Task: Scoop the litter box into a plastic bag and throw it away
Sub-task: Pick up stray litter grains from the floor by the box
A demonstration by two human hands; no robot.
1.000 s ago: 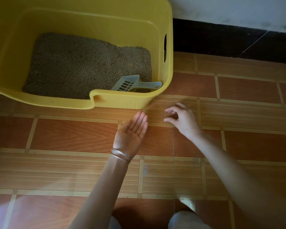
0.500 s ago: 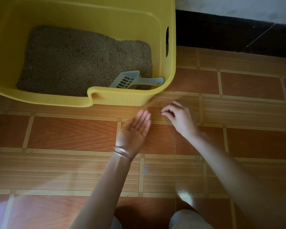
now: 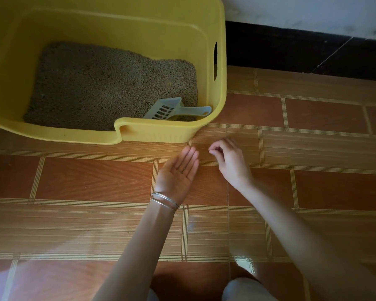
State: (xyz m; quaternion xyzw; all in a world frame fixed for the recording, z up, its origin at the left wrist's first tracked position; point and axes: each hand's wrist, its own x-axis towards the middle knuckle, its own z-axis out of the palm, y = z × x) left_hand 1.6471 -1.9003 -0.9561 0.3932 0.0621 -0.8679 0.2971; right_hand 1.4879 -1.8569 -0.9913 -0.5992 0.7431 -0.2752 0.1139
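While the yellow litter box (image 3: 161, 134) stands on the floor at the upper left, its near wall dips to a low entry on the left, and its right wall has an upright slot (image 3: 215, 60) cut through it. Brown litter (image 3: 109, 83) covers most of its bottom. A grey slotted scoop (image 3: 164, 109) lies on the litter in the near right corner, with its handle pointing right toward the box wall.

Just in front of that corner, both hands hang low over the floor. The left hand (image 3: 179, 170) is turned palm up, fingers straight and pressed together, the tips pointing toward the box. Two thin metal bangles (image 3: 164, 200) circle its wrist. The right hand (image 3: 229, 159) is just beside it, apart from it, back of the hand upward. Its fingers (image 3: 213, 148) are curled, with the thumb and a fingertip pinched together. Whether anything sits in that pinch is too small to tell.

Under the hands, the tiled floor (image 3: 85, 181) is reddish brown with pale striped bands. A dark skirting (image 3: 291, 46) runs along the foot of a white wall behind the box.
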